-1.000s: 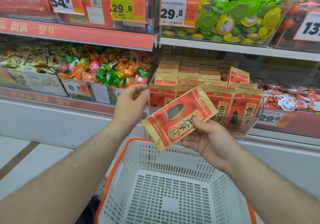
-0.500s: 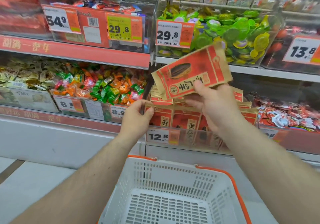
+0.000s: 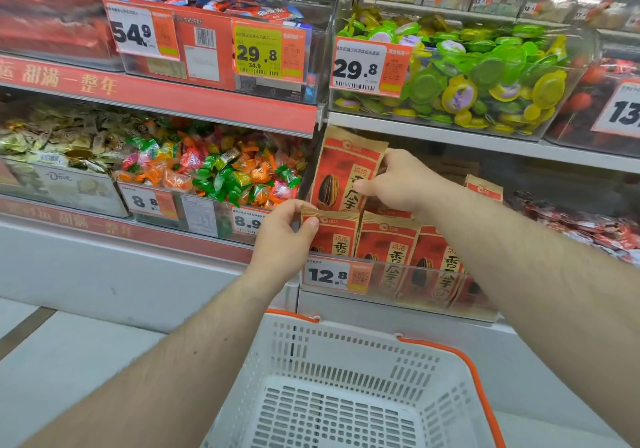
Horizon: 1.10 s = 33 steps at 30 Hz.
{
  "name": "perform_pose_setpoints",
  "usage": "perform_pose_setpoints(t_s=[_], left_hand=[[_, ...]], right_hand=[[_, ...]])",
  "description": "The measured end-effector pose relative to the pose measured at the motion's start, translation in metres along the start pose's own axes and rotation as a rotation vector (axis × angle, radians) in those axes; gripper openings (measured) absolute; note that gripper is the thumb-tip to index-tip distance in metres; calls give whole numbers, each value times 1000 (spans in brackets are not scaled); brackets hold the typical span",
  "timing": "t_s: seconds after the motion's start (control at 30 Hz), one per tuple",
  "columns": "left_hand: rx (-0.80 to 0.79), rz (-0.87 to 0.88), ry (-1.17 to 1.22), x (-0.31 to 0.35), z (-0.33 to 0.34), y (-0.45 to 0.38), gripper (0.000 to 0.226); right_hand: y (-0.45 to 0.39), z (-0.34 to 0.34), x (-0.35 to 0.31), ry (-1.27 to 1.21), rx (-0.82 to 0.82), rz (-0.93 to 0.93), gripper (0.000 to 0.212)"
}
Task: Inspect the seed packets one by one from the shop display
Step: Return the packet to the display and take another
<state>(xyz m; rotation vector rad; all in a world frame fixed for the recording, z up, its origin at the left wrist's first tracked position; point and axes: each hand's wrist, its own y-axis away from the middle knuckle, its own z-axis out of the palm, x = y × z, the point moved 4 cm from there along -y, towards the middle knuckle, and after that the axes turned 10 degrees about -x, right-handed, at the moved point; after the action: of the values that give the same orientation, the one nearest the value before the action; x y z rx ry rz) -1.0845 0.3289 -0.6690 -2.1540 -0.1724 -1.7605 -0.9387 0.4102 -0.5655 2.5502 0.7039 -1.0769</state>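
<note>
Red and brown sunflower seed packets stand in rows in a clear display bin [image 3: 398, 283] on the lower shelf. My right hand [image 3: 403, 180] grips one seed packet [image 3: 343, 170] upright above the back rows, thumb on its front. My left hand [image 3: 282, 236] pinches the top corner of the front-left packet [image 3: 332, 234], which still stands in the bin. Other packets [image 3: 388, 243] stand to its right behind a 12.8 price tag [image 3: 327, 276].
A white basket with an orange rim [image 3: 464, 361] sits below my arms. Wrapped candies [image 3: 221, 170] fill the bin to the left. A shelf edge [image 3: 433, 132] runs just above the packets, under a bin of green jelly cups [image 3: 485, 76].
My right hand has brought its packet down from in front of the upper shelf to the back of the seed bin, now upright. My left hand reached the front-left packet and pinched its corner.
</note>
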Motion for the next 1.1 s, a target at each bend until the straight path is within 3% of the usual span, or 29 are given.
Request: perform_pose_setpoints(t_s=[0.2, 0.4, 0.53, 0.93, 1.1], left_hand=[[2, -1, 2, 2, 1, 0, 19], [2, 0, -8, 5, 2, 0, 20], [2, 10, -18, 6, 2, 0, 19], [58, 117, -148, 12, -1, -1, 29], [211, 289, 23, 37, -17, 2, 30]], right_hand=[[-12, 4, -4, 253, 28, 5, 36], [-20, 8, -17, 515, 2, -66, 38], [-31, 15, -24, 733, -58, -64, 14], [-44, 22, -22, 770, -211, 50, 23], [-43, 29, -21, 909, -291, 7, 7]])
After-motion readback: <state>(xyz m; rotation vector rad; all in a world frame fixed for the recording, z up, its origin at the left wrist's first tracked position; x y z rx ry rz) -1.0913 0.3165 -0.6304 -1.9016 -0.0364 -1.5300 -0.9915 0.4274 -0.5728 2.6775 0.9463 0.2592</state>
